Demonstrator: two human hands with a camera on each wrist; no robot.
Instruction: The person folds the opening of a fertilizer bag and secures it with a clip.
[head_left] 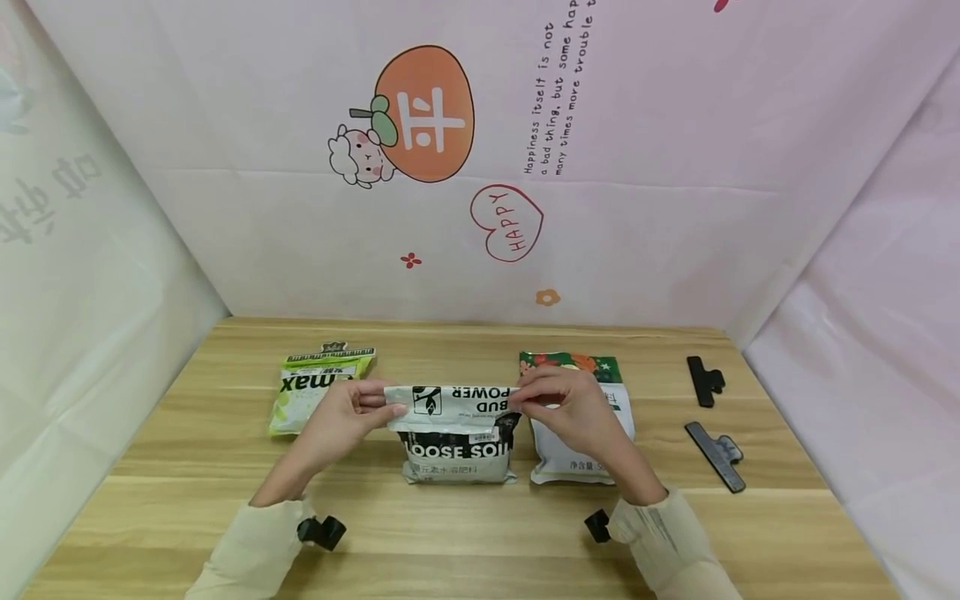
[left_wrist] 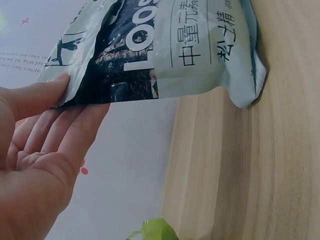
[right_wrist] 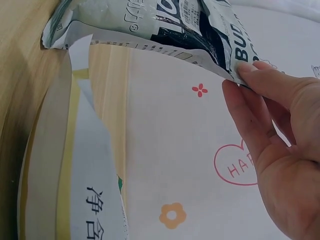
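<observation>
A black and pale grey-green bag marked LOOSE SOIL (head_left: 457, 458) stands on the table in front of me, its top folded over toward me. My left hand (head_left: 347, 417) pinches the left end of that fold, thumb in front and fingers behind. At the other end of the fold, my right hand (head_left: 573, 412) pinches the corner between thumb and fingers. In the left wrist view the thumb (left_wrist: 42, 97) presses on the bag's folded edge. The right wrist view has the bag (right_wrist: 145, 22) at the top, its corner between thumb and fingertips.
To the left lies a green and white bag (head_left: 300, 400) with a black clip (head_left: 335, 347) on its top edge. A white bag with a green top (head_left: 573, 467) lies behind my right hand. Two black clips, one farther (head_left: 703, 382) and one nearer (head_left: 716, 457), lie at the right.
</observation>
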